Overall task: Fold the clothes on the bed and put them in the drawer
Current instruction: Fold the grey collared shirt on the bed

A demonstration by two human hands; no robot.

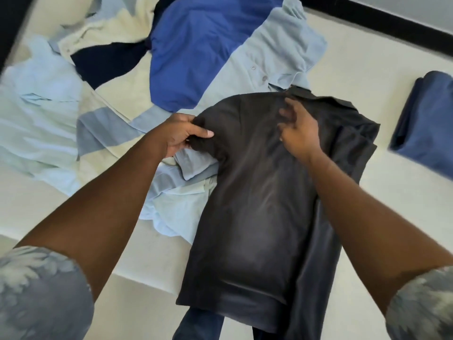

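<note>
A black shirt (257,192) lies lengthwise on the white bed (355,77), its lower hem hanging over the near edge. My left hand (181,134) grips a bunched fold of the shirt at its left shoulder, thumb on top. My right hand (297,130) hovers over the shirt's upper right part near the collar, fingers spread and loosely bent, holding nothing. Unfolded clothes lie behind and left of it: a bright blue garment (196,52), a light blue buttoned shirt (274,60), a pale blue shirt (36,114) and a cream one (103,35).
A folded dark blue garment (424,123) sits on the bed at the right. A dark navy piece (107,62) lies among the pile at the back. A black strip (392,23) runs along the far edge of the bed. My jeans (198,325) show below.
</note>
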